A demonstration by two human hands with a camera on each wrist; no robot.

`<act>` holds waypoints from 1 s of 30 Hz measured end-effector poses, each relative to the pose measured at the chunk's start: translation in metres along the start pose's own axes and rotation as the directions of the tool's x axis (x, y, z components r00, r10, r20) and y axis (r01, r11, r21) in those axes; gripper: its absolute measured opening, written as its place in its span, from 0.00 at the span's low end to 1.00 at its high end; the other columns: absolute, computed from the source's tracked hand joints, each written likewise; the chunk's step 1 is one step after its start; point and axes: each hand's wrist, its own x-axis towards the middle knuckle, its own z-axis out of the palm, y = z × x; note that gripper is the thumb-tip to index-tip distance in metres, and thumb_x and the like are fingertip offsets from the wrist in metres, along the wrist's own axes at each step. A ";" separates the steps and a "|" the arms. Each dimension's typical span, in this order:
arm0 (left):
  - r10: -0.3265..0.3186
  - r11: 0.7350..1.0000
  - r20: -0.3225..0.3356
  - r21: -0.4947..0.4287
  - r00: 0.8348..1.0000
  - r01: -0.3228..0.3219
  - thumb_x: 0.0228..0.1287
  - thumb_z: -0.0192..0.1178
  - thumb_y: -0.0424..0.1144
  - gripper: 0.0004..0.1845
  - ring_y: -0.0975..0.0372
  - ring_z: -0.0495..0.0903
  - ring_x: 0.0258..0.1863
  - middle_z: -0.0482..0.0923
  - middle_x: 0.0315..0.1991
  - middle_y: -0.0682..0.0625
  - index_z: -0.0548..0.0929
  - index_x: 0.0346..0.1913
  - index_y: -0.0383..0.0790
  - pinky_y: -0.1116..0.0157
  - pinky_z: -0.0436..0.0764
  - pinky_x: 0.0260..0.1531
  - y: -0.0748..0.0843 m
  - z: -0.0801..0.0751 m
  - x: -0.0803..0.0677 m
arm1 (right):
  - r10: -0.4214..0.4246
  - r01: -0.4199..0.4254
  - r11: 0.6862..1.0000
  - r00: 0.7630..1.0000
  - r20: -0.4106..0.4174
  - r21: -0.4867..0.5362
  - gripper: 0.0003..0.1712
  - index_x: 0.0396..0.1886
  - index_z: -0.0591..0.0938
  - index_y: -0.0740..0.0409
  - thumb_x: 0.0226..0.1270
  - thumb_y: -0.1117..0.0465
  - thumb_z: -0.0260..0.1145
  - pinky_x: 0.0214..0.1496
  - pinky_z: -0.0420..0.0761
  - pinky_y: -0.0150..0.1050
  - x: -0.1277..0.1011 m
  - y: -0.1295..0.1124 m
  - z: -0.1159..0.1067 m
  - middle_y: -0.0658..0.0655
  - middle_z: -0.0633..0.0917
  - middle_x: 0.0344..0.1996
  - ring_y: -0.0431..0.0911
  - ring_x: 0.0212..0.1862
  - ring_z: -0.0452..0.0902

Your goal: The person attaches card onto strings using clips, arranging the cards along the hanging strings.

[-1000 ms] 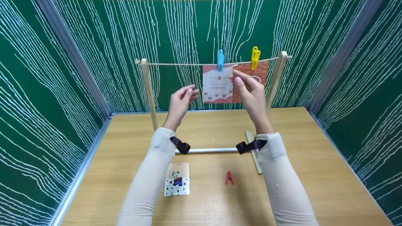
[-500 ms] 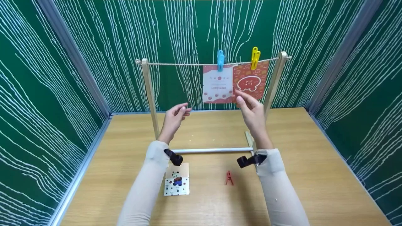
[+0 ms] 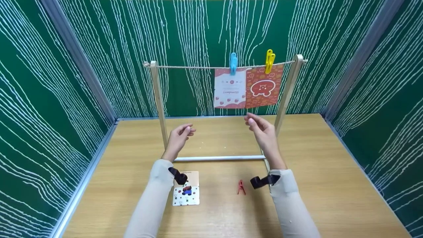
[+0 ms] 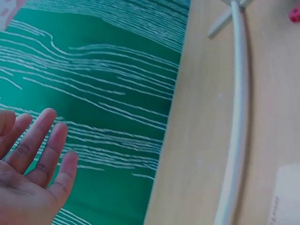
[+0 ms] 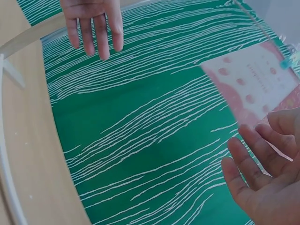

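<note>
Both hands lower | left hand [image 3: 178, 138] empty | right hand [image 3: 262, 133] off cards [image 3: 248, 87]

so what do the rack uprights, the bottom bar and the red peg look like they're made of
Rack uprights: pale matte wood, going by the light tan tone and squared edges. Bottom bar: probably metal or plastic tube, smooth, grey-white with a slight sheen. Red peg: most likely glossy moulded plastic, given its uniform bright colour; too small to be sure.

Head view high, 2 wrist views close, sharing rack bar [image 3: 219, 158]
</note>
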 end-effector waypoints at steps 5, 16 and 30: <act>-0.009 0.999 -0.006 0.049 1.000 0.009 0.74 0.49 0.40 0.18 0.51 0.81 0.48 0.83 0.49 0.40 0.76 0.59 0.33 0.54 0.77 0.54 -0.018 -0.005 -0.006 | 0.067 -0.066 0.997 0.998 0.019 -0.046 0.21 0.61 0.75 0.65 0.73 0.60 0.57 0.52 0.77 0.28 -0.008 0.017 -0.003 0.66 0.81 0.55 0.38 0.48 0.80; -0.045 0.991 0.024 0.123 0.999 0.041 0.73 0.50 0.39 0.18 0.47 0.79 0.51 0.82 0.49 0.38 0.76 0.58 0.31 0.52 0.75 0.57 -0.057 -0.015 -0.023 | 0.205 -0.191 0.971 0.975 0.090 -0.146 0.24 0.63 0.73 0.64 0.73 0.56 0.57 0.61 0.76 0.45 -0.030 0.057 -0.007 0.66 0.79 0.57 0.52 0.55 0.77; -0.075 0.970 0.001 0.230 0.997 0.073 0.69 0.55 0.35 0.15 0.54 0.79 0.44 0.82 0.44 0.38 0.80 0.52 0.28 0.61 0.78 0.48 -0.100 -0.030 -0.042 | 0.300 -0.288 0.944 0.952 0.059 -0.159 0.21 0.59 0.75 0.68 0.72 0.61 0.58 0.54 0.80 0.42 -0.063 0.105 -0.004 0.68 0.82 0.51 0.53 0.49 0.80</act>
